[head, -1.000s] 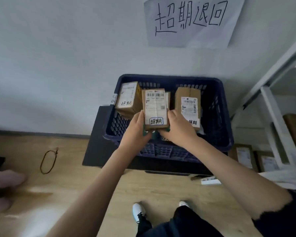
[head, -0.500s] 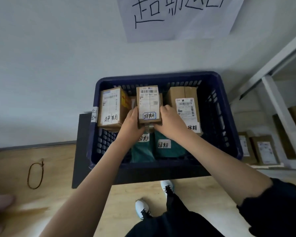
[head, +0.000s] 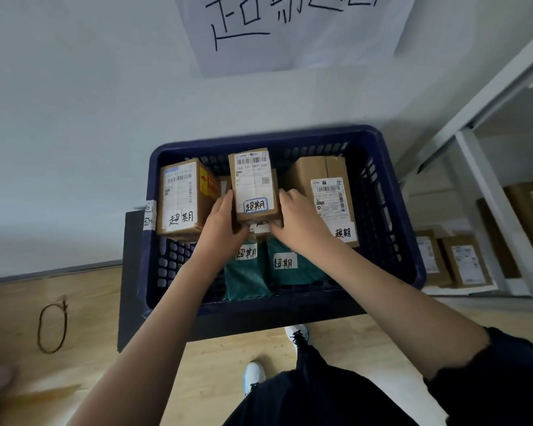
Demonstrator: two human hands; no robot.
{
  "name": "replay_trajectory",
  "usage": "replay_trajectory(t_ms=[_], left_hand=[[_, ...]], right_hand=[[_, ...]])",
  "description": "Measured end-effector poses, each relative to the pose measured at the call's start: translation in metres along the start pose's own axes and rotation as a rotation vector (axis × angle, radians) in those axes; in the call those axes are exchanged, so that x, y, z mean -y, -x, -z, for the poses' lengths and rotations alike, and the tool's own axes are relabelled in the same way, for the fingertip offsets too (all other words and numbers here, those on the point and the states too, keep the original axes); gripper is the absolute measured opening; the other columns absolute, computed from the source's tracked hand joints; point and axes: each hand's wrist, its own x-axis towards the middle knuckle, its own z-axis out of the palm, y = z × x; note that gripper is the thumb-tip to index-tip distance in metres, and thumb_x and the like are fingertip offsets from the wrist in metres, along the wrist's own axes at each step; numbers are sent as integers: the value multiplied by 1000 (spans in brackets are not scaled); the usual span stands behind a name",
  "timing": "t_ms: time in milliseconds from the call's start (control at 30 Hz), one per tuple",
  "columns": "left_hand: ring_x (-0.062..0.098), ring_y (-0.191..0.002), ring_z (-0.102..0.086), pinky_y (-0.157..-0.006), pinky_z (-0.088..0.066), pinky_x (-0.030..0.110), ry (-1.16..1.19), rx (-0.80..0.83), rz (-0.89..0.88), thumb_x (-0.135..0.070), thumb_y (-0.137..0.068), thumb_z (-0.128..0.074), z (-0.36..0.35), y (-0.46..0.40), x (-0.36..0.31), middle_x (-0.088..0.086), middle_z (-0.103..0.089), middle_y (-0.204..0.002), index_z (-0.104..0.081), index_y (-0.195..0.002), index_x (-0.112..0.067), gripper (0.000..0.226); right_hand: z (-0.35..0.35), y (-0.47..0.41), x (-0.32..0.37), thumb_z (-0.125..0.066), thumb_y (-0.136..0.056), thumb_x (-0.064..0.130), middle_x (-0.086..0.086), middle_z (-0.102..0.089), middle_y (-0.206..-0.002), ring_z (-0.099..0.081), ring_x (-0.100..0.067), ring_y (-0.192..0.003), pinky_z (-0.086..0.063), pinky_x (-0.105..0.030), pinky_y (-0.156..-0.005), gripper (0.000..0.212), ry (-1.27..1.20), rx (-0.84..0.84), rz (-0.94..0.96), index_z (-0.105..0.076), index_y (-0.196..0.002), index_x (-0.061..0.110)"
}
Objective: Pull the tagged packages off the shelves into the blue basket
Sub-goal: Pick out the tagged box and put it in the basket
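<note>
A small tagged cardboard box point(head: 254, 184) hangs over the middle of the dark blue basket point(head: 391, 210). My left hand point(head: 225, 222) grips its left side and my right hand point(head: 299, 221) grips its right side near the bottom. Inside the basket a tagged brown box point(head: 182, 199) stands at the left and a taller tagged box point(head: 330, 192) at the right. Two green tagged mailer bags point(head: 286, 265) lie below my hands on the basket floor.
The basket sits on a black stand point(head: 130, 272) against a white wall with a handwritten paper sign point(head: 290, 29). A white shelf frame point(head: 486, 186) at the right holds more cardboard packages point(head: 462, 259) low down. A cord loop point(head: 52, 329) lies on the wooden floor.
I have stepped closer and lean over the basket, so it looks larger. The box in both hands has moved from the near rim to above the basket's middle.
</note>
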Motion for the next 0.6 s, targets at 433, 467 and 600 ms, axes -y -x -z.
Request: replay_trajectory(t_ms=[433, 467, 600], left_hand=[[19, -145, -34, -116, -29, 31, -69, 59, -135, -27, -96, -66, 16, 91, -1, 3, -29, -162, -20, -160, -18, 79], [19, -145, -34, -118, -31, 34, -79, 82, -140, -27, -96, -66, 14, 98, -3, 2, -28, -162, -18, -160, -18, 80], [22, -148, -30, -119, -31, 36, -151, 165, -173, -28, -100, -60, 0, 124, -20, 4, -22, -165, -15, -161, -14, 77]], right_hand=[[17, 129, 13, -59, -97, 34, -8, -48, -133, -47, -24, -121, -48, -34, -95, 61, 132, -143, -132, -38, -148, 8], [18, 139, 12, -59, -97, 34, -7, -48, -132, -47, -24, -121, -48, -35, -94, 59, 156, -152, -143, -39, -146, 9], [31, 179, 3, -59, -97, 34, -6, -47, -137, -46, -24, -123, -52, -38, -94, 57, 182, -149, -198, -39, -146, 12]])
